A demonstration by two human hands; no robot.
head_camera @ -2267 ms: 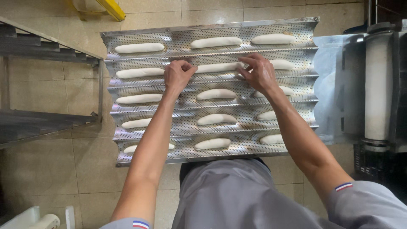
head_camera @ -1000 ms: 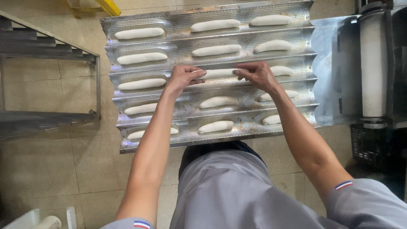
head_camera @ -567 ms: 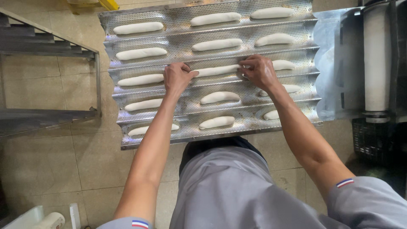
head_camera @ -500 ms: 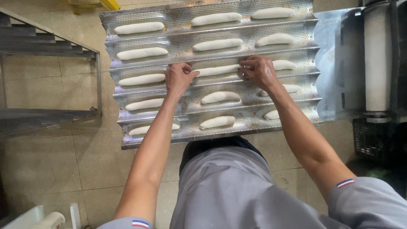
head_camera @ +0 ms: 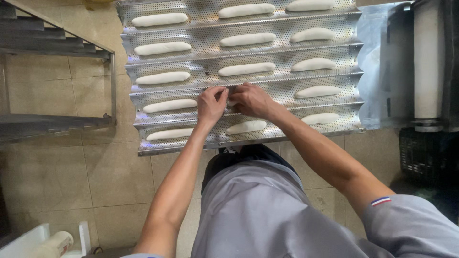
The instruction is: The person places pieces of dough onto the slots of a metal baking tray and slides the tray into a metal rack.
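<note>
Here both hands — left hand [head_camera: 212,102], right hand [head_camera: 252,99] — curl closed over one dough piece [head_camera: 231,102].

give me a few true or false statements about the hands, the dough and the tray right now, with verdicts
1. Both hands meet over the middle of the tray's fourth groove from the top. True: the left hand and right hand are close together on the perforated metal tray, over a dough piece that is mostly hidden.
2. The tray is flat. False: it is ridged into long grooves.
3. The dough pieces lie in three columns. True, for example the top left piece.
4. The person holds a knife. False: both hands are bare, no tool shows.
5. The floor is wood. False: the floor is beige tile.
</note>
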